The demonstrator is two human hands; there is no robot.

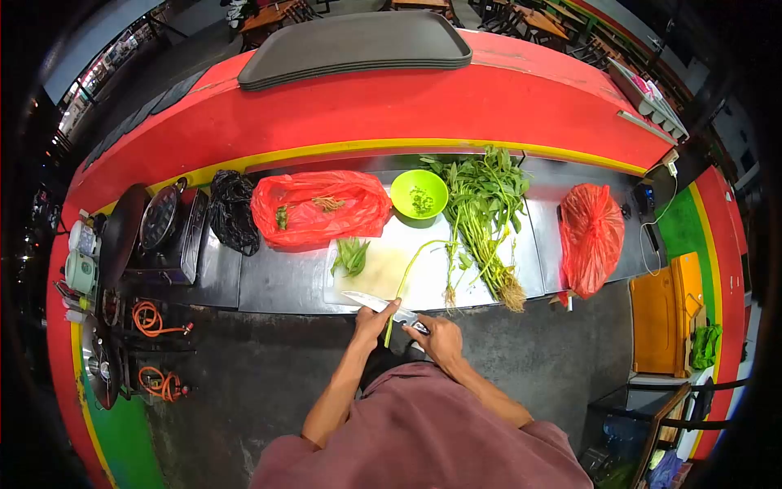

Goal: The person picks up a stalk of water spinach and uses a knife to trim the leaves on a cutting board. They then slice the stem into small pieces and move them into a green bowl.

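Note:
My right hand point(441, 337) is closed round the handle of a kitchen knife point(364, 300), whose blade points left at the counter's front edge. Between the fingers of my left hand point(371, 323) is a long green stem point(404, 275) that crosses the blade and hangs below it. Just beyond, a cutting board point(383, 265) carries a few loose leaves point(350, 257) on its left side. Chopped green pieces lie in a lime-green bowl point(441, 196) behind the board. To its right spreads a bunch of leafy greens point(487, 200) with roots toward me.
An open red plastic bag point(281, 236) with plant scraps sits left of the bowl, beside a black bag point(230, 213). Far left are a stove point(167, 265) and a pan point(161, 216). A tied red bag point(592, 236) stands right. Stacked trays point(358, 49) top the red ledge point(391, 110).

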